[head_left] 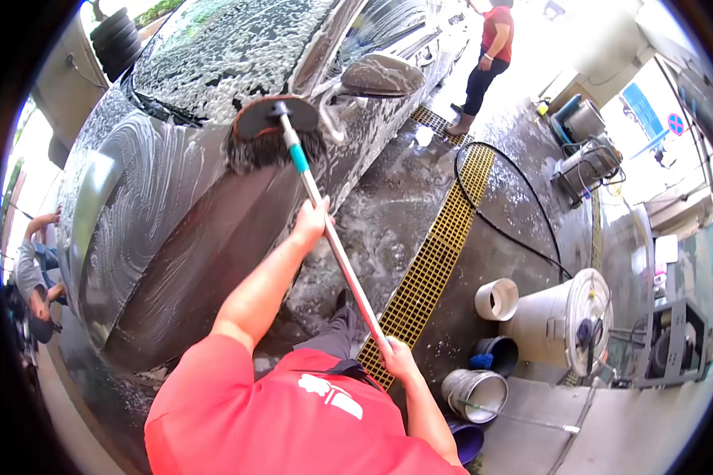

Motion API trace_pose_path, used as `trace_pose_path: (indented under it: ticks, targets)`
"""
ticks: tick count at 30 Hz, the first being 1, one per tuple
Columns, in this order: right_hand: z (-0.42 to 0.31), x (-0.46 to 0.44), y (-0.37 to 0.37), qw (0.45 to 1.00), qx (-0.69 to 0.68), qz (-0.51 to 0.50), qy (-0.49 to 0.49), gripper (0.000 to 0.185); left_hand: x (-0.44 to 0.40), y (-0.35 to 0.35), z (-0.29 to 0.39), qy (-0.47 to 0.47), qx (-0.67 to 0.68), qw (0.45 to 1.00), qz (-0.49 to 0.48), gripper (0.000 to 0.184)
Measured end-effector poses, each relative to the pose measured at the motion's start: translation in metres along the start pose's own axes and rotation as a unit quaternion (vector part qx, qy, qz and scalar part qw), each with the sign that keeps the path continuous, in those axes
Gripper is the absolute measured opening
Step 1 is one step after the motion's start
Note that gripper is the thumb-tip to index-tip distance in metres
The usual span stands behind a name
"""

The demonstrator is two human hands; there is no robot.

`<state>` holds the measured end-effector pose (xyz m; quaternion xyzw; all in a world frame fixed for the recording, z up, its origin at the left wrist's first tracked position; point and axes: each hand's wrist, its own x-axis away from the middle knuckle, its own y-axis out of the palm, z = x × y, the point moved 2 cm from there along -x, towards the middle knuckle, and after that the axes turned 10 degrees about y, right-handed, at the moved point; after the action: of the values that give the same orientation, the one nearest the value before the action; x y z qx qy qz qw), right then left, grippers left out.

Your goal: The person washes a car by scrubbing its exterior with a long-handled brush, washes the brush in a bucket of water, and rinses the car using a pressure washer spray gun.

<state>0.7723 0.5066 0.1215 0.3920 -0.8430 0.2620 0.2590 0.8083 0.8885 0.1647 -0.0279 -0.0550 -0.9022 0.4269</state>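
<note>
One long-handled brush with dark bristles [273, 150] and a brown-edged black head lies against the soapy dark-grey car [206, 237], below the foam-streaked side mirror [382, 75]. Its silver pole [342, 257], banded in teal, runs from 11 o'clock at the head to 5 o'clock at the reddish grip; the bristles fan toward 7 o'clock.

Two bare hands work the pole: the left hand [313, 222] is wrapped around its middle, the right hand [398, 359] closed on the lower end.

Two other people appear: one in a red shirt [499, 36] stands at 1 o'clock beside the car; another, in a grey top [29, 265], is at 9 o'clock, partly cut off by the lens rim.

Four buckets gather between 4 and 5 o'clock: one small white bucket [497, 300], one dark bucket [505, 348] holding something blue, one pale grey bucket [461, 388] and one purple bucket [471, 440], partly hidden. One large white lidded barrel [539, 317] stands beside them, near a looped black hose [523, 239] crossing yellow floor grating [437, 257].

Foam obscures the windshield [222, 47]; the car's upper side runs out of frame. The pole's very end is hidden in the right hand.
</note>
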Motion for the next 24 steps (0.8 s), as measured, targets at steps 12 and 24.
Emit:
trace_pose_path:
  ticks: [12, 24]
  targets:
    - [-0.256, -0.120, -0.125, 0.962, 0.200, 0.047, -0.182, 0.027, -0.198, 0.054, 0.099, 0.167, 0.211, 0.952, 0.145, 0.015]
    - [-0.361, -0.199, -0.169, 0.914, 0.136, -0.364, -0.114, 0.073, -0.122, 0.085, 0.067, 0.200, -0.150, 0.922, 0.296, 0.082]
